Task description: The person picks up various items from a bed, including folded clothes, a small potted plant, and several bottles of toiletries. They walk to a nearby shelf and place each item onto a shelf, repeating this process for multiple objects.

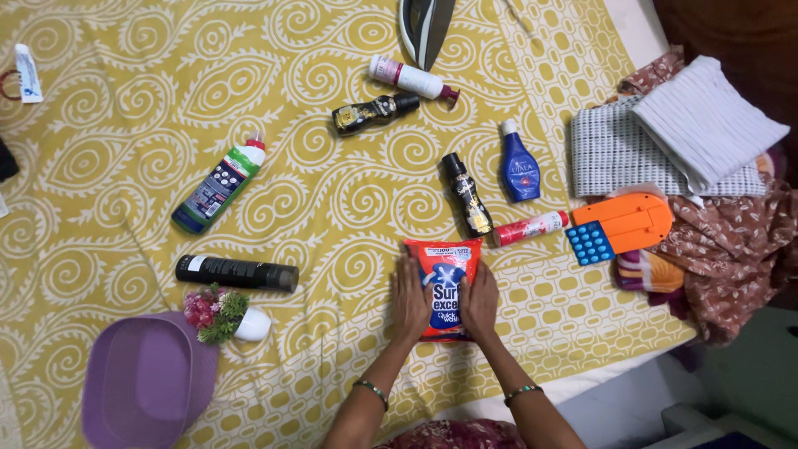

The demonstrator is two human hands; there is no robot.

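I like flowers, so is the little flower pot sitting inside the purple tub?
No, the small white flower pot stands on the yellow cloth beside the purple tub, against its rim.

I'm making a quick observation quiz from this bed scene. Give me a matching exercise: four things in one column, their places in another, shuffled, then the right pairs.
Things:
1. red and blue packet
2. purple basin
3. orange brush
4. folded white cloth

Places:
A. top right, on the pile of clothes
B. under the left hand and right hand
C. bottom left corner
D. right side, at the edge of the brown floral fabric

Pairs: 1-B, 2-C, 3-D, 4-A
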